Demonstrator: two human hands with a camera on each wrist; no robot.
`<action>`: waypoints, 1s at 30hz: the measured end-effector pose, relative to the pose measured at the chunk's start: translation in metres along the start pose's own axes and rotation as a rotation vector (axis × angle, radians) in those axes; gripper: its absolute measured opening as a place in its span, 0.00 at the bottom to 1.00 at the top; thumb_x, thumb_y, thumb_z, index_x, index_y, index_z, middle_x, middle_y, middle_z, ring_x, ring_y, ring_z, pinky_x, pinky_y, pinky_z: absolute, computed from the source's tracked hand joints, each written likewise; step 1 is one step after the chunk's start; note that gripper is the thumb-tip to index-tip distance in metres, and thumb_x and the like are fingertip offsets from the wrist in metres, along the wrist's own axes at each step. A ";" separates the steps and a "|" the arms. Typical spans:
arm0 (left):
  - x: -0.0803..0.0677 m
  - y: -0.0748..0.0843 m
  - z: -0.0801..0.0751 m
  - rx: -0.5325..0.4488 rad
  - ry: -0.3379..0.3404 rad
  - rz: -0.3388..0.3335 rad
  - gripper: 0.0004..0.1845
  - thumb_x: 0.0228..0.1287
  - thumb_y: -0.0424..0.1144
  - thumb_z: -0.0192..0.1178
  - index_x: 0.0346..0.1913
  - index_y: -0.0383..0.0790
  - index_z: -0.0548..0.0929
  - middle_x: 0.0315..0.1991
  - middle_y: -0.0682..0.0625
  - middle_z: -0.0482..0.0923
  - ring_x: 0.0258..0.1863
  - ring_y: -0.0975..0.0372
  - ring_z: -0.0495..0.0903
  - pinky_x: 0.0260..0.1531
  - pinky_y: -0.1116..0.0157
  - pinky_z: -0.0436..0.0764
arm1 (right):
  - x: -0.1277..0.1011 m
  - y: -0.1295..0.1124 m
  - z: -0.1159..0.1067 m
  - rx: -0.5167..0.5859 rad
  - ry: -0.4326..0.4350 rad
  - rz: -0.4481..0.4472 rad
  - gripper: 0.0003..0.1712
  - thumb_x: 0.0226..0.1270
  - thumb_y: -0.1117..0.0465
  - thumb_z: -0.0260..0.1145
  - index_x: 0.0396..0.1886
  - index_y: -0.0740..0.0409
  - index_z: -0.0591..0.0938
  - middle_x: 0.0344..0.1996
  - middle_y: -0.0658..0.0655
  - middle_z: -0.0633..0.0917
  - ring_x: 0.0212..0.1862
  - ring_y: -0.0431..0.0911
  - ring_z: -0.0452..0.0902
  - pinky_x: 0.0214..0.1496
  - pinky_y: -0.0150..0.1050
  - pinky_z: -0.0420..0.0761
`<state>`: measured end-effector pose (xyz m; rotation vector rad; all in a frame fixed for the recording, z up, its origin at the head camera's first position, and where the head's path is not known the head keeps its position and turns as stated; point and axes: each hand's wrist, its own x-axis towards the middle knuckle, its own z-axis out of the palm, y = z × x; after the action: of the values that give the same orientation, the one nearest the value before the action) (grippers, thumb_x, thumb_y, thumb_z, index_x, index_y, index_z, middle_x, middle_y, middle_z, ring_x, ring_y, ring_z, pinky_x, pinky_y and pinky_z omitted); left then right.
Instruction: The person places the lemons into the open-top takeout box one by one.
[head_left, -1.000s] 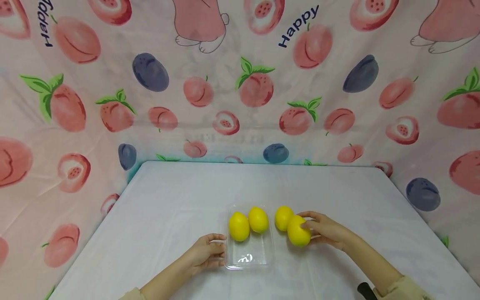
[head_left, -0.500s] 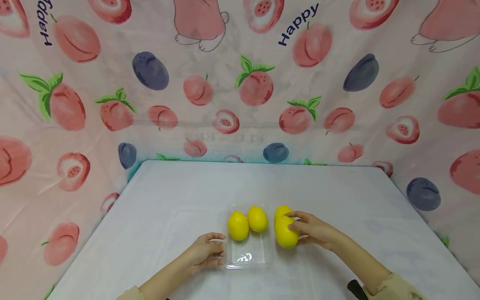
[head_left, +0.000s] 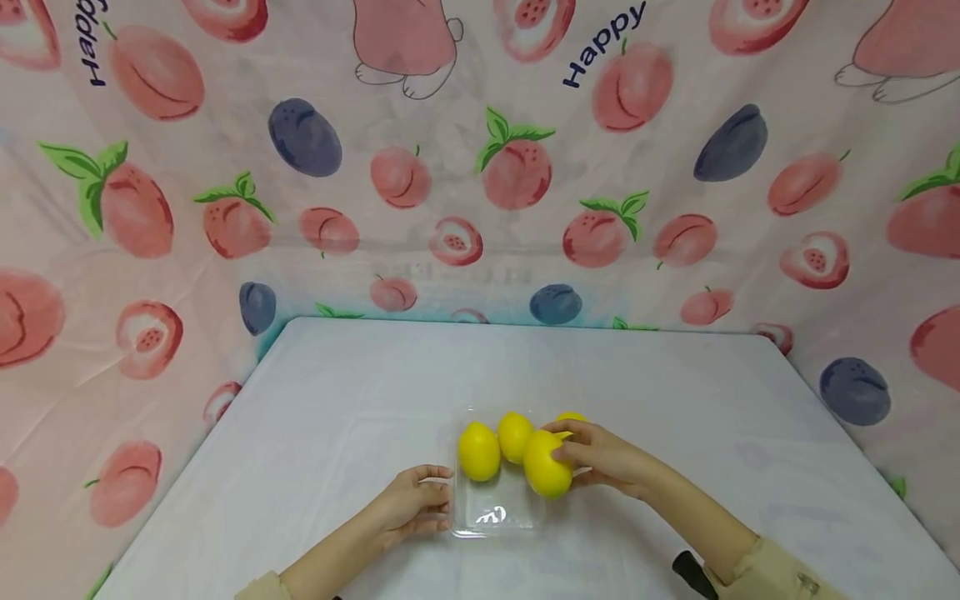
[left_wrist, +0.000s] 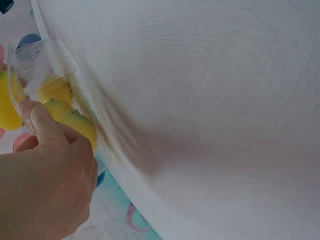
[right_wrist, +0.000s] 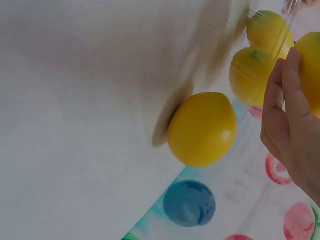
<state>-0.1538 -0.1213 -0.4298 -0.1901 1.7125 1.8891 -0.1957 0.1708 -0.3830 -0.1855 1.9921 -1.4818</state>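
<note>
Nearest the camera, the left hand (head_left: 411,507) lies on the white table cover (head_left: 345,400), fingers curled against the left wall of the clear plastic tray (head_left: 495,518). The left wrist view shows the thumb (left_wrist: 44,126) pressed on the tray rim with the fingers wrapped below it, so this hand grips the tray and steadies it.

Just beyond the near end of the tray, the right hand (head_left: 600,458) comes in from the right, forearm angled across the table, palm facing left. Its fingers are closed round a held lemon (head_left: 547,463), thumb on the far side and fingertips on the near side. The held lemon sits to the left of the fingers, over the tray's right rim, long axis tilted roughly near to far. Whether it touches the rim cannot be told.

The open floor of the tray lies left of and nearer than the held lemon; the right hand is the nearer hand to it with fruit in hand.

Further in, two lemons rest at the far end of the tray: the left tray lemon (head_left: 478,451) and the right tray lemon (head_left: 514,436), touching or nearly so.

Beyond the right hand's knuckles, a loose lemon (head_left: 572,417) sits on the cover outside the tray, mostly hidden.
</note>
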 end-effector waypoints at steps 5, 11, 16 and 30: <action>0.002 0.000 0.000 -0.001 -0.008 0.004 0.19 0.65 0.28 0.52 0.57 0.29 0.66 0.29 0.54 0.72 0.29 0.65 0.74 0.30 0.70 0.84 | 0.004 -0.007 0.008 -0.017 -0.004 -0.010 0.31 0.65 0.54 0.59 0.65 0.62 0.65 0.57 0.65 0.70 0.46 0.49 0.75 0.52 0.46 0.83; 0.003 0.002 0.002 0.000 -0.006 0.011 0.18 0.65 0.28 0.53 0.57 0.30 0.66 0.29 0.53 0.72 0.29 0.65 0.74 0.31 0.70 0.84 | 0.011 -0.012 0.019 -0.019 -0.007 -0.041 0.31 0.65 0.56 0.60 0.64 0.62 0.65 0.52 0.63 0.73 0.44 0.48 0.74 0.50 0.45 0.83; 0.002 0.001 0.002 0.003 -0.008 0.010 0.20 0.65 0.28 0.53 0.58 0.28 0.65 0.29 0.53 0.73 0.29 0.65 0.74 0.31 0.70 0.84 | 0.019 -0.009 0.031 -0.032 0.020 -0.051 0.29 0.63 0.59 0.63 0.62 0.62 0.68 0.47 0.61 0.72 0.41 0.48 0.74 0.47 0.44 0.84; 0.000 -0.002 0.000 0.000 -0.009 0.022 0.19 0.65 0.28 0.53 0.57 0.30 0.66 0.29 0.55 0.73 0.29 0.65 0.74 0.30 0.71 0.84 | 0.020 -0.006 0.055 -0.120 0.091 -0.145 0.29 0.59 0.63 0.66 0.61 0.62 0.70 0.50 0.63 0.74 0.40 0.46 0.74 0.41 0.38 0.84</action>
<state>-0.1524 -0.1211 -0.4314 -0.1627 1.7149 1.9033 -0.1820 0.1152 -0.3945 -0.3256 2.1821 -1.4839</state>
